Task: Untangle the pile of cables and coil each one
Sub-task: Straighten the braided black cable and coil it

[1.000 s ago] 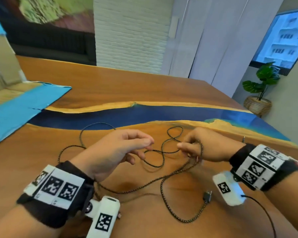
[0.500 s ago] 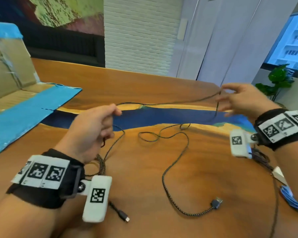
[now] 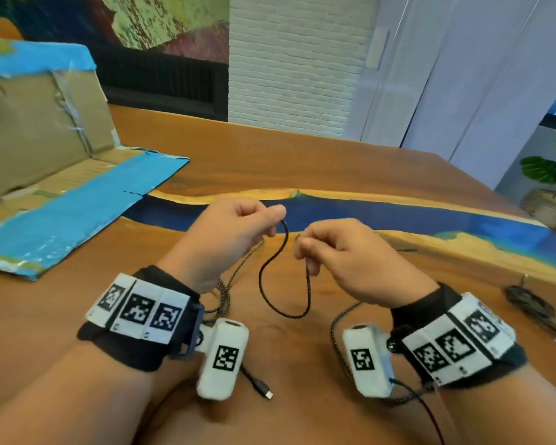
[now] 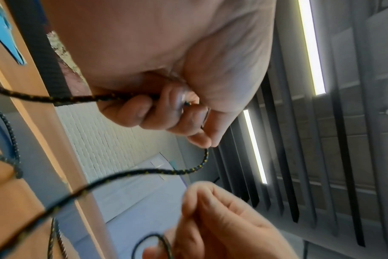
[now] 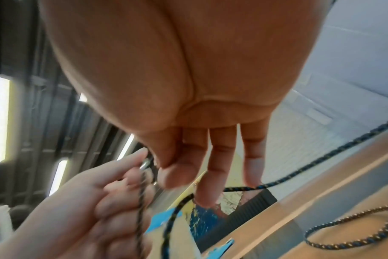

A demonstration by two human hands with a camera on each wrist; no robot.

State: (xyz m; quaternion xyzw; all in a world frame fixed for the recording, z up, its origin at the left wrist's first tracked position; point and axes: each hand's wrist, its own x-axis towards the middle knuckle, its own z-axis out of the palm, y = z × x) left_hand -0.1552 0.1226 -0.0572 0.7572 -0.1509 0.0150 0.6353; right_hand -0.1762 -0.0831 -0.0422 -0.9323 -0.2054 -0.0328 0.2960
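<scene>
A black braided cable hangs in a slack loop between my two hands above the wooden table. My left hand pinches one side of the loop, and the left wrist view shows its fingers curled round the cable. Just to the right, my right hand holds the other side. In the right wrist view the cable runs under its fingertips. One plug end lies on the table by my left wrist. More of the cable is hidden under both wrists.
An opened cardboard box with blue tape lies flat at the left. A dark coiled cable rests at the right edge of the table. A potted plant stands beyond the table's right side.
My hands, spread wide with the cable stretched between them half a second ago, have come close together. The cable now droops in a loop between them.
</scene>
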